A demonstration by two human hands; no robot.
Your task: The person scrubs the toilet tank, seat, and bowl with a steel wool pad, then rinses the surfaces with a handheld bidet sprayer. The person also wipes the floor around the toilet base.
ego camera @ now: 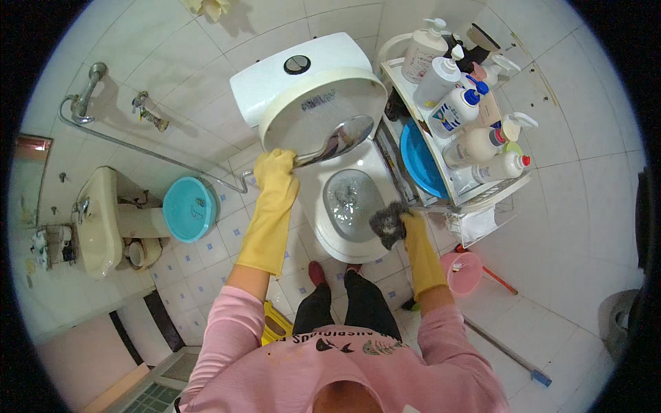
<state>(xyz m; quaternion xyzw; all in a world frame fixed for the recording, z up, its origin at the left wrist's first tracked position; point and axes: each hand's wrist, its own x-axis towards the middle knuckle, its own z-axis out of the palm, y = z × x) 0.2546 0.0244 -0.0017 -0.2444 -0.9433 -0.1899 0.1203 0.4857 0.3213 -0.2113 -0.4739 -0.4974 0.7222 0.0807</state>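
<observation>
My left hand [277,170], in a long yellow rubber glove, grips the handle of a shiny metal ladle [351,133]. The bowl of the ladle is in front of the raised toilet lid [289,116], above the back of the toilet bowl. My right hand [414,227], gloved the same way, holds a wet-looking dark grey cloth [388,223] over the right front rim. Water with bright reflections fills the bottom of the white toilet bowl [321,232]. The fingertips of my right hand are partly hidden by the cloth.
Right of the toilet, a white shelf rack [457,199] carries several pump bottles and a blue basin [413,149]. A pink bucket [463,273] stands below. Leftward are a turquoise basin [189,209], a washbasin [100,222] and a shower hose [155,153]. A yellow plastic object [273,325] lies near my feet.
</observation>
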